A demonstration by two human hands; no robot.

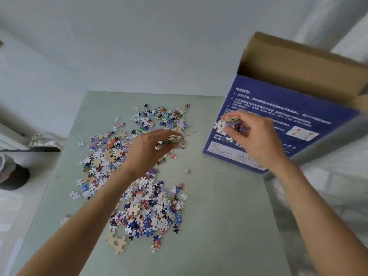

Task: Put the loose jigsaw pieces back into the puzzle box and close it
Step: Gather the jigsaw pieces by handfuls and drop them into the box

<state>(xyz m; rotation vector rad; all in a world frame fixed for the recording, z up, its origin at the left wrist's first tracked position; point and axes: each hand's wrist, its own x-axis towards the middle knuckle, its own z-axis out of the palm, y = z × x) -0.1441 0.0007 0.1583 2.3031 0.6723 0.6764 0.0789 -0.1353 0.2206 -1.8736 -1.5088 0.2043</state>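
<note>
Jigsaw pieces (137, 186) are mostly left scattered across the table (219, 226). Small bunches are pinched by the left hand (148, 151) and right hand (256, 136) near the open box (278, 108), far right; closing remains.

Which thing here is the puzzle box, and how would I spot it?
Start at the pale green table and go to its far right corner. There the puzzle box stands upright: dark blue with white printed text, brown cardboard flap open, the only tall thing beside the flat scattered jigsaw pieces.
</note>
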